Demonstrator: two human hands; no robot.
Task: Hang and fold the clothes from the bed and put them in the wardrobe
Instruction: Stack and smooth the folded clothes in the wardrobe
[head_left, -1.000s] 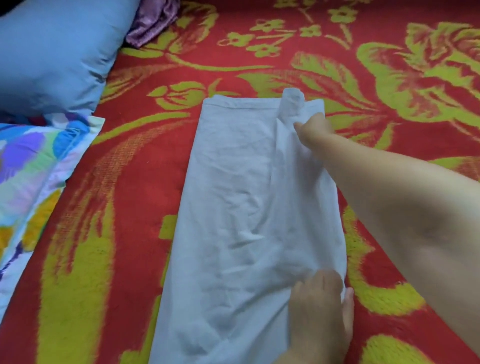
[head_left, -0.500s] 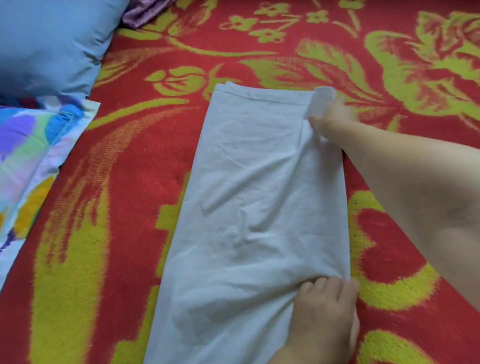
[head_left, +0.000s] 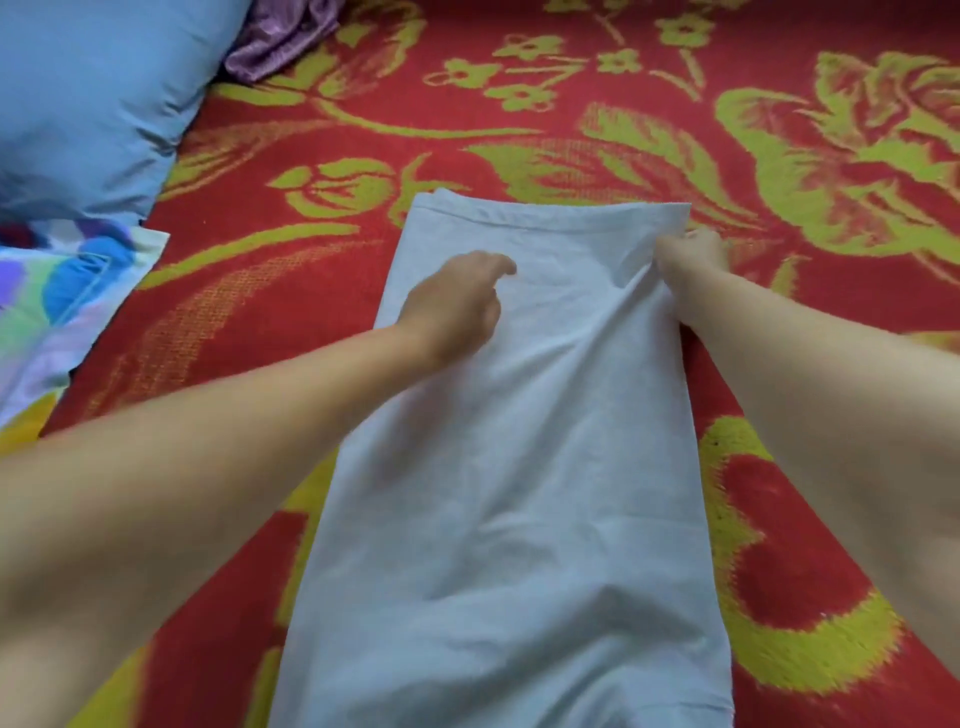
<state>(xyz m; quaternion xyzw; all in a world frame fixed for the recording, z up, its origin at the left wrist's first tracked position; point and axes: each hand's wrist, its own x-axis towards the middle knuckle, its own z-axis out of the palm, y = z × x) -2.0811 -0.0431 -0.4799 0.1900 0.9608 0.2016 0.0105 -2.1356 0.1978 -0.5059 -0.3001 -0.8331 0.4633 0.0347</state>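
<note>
Head view, left hand (head_left: 457, 306) now reaching, perhaps touching cloth (head_left: 519, 467)

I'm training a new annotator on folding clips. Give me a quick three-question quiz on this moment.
1. True or false: the right hand pinches the white cloth at its far right edge.
2. What lies at the top left corner?
A. blue pillow
B. wicker basket
C. open book
3. Fill in: the left hand is over the cloth's far ____ part.

Key: 1 true; 2 A; 3 left.
</note>
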